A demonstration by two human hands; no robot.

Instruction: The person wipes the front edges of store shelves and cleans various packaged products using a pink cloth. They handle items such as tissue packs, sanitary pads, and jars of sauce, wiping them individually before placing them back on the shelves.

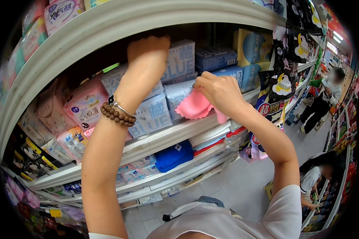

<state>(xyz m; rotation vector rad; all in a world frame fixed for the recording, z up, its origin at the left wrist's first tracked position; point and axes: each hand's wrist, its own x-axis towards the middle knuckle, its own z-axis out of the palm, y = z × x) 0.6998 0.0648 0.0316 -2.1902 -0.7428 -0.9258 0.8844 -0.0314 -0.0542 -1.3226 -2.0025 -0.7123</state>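
Note:
My left hand [149, 53] reaches into the back of a white metal shelf, over stacked pale blue packs; its fingers bend away from view, and whether it holds something is hidden. Beaded bracelets and a bangle circle that wrist. In front of the same shelf, my right hand [217, 89] grips a pink rubber glove [194, 106], which hangs over the shelf's front edge [179, 131]. A pale blue pack [152, 115] stands below my left forearm, and a larger upright pack [179, 61] is just right of my left hand. Dark blue packs [216, 58] lie further right.
Pink packs [86, 103] fill the shelf's left part. Black packs [282, 85] hang at its right end. A folded blue cloth [175, 155] lies on the shelf below. Down the aisle at right, one person [323, 95] stands and another [314, 176] bends by the opposite shelving.

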